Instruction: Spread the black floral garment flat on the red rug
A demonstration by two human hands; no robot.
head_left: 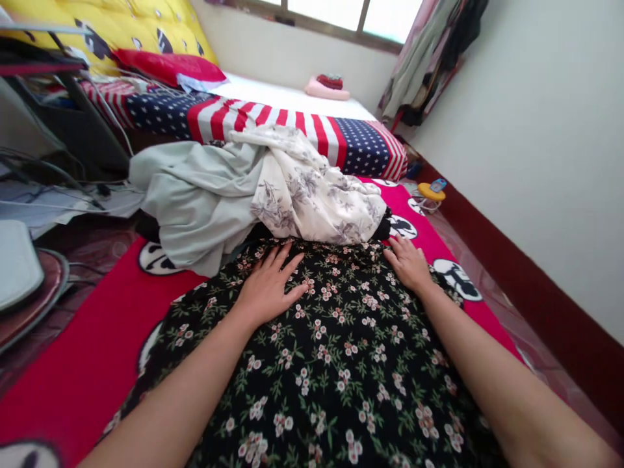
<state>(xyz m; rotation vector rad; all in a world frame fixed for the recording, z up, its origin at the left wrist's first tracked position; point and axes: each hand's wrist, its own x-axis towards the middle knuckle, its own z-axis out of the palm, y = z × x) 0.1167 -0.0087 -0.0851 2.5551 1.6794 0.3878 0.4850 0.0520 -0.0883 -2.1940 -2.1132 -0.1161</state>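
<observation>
A black garment with a small white-and-pink floral print (326, 364) lies spread over a red cartoon-print mat (88, 338). My left hand (270, 286) rests flat on the garment with its fingers spread. My right hand (408, 263) presses lightly near the garment's far edge, also flat and holding nothing. Just beyond both hands sits a heap of folded-over cloth: a white floral piece (312, 188) and a pale grey-green piece (195, 208).
A low bed with a stars-and-stripes cover (287, 123) runs behind the heap, beneath a window (341, 13). Clothes hang at the far corner. A white wall with dark red skirting (546, 305) bounds the right side. Cables and a fan base (29, 286) lie at the left.
</observation>
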